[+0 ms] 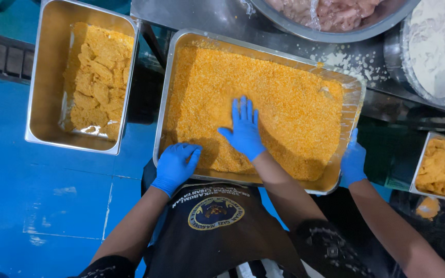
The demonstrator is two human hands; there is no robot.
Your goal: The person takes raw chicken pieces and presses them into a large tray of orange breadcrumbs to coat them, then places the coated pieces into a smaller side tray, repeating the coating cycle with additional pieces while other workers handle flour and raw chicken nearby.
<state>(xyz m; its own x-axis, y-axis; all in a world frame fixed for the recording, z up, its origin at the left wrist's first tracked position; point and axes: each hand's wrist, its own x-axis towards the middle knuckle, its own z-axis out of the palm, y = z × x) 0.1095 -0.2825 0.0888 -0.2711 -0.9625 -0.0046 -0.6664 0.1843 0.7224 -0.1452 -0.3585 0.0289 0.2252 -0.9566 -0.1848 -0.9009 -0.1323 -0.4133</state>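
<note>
The right hand (pixel 245 131) lies open and flat on loose, soft orange crumbs (pixel 284 98); the left hand (pixel 175 166) grips the near rim of the stiff, probably heavy tray (pixel 167 92).

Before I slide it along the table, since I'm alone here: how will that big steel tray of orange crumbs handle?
The tray is probably heavy, as crumbs cover it nearly wall to wall. Loose crumbs would likely shift or spill if jerked. The right hand presses flat into them; the left hand grips the near rim.
</note>
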